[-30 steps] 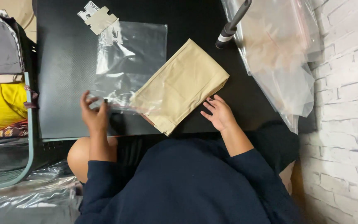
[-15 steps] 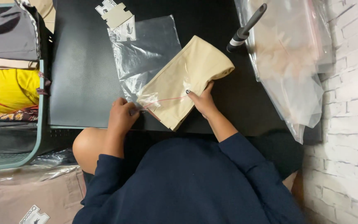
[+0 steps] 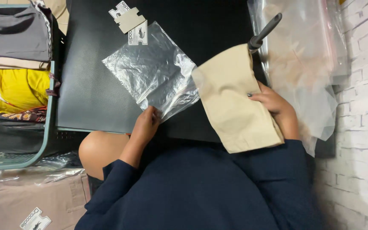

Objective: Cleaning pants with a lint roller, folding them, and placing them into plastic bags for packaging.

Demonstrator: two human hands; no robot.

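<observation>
A folded beige garment (image 3: 234,102) is held off to the right of the black table (image 3: 90,93), with my right hand (image 3: 277,108) gripping its right edge. My left hand (image 3: 146,125) pinches the near corner of a clear plastic bag (image 3: 152,70) that lies crumpled and flat on the table. The garment is outside the bag, its left edge just past the bag's open mouth. Both arms wear dark blue sleeves.
Cardboard tags (image 3: 129,19) lie at the table's far edge. A stack of clear bags (image 3: 303,64) and a black-handled tool (image 3: 265,30) sit at right by a white brick wall. A green basket (image 3: 43,140) of folded clothes stands at left; bagged garments (image 3: 35,200) lie below.
The beige garment has come away from the bag and swung to the right in my right hand. My left hand slid right along the bag's near edge.
</observation>
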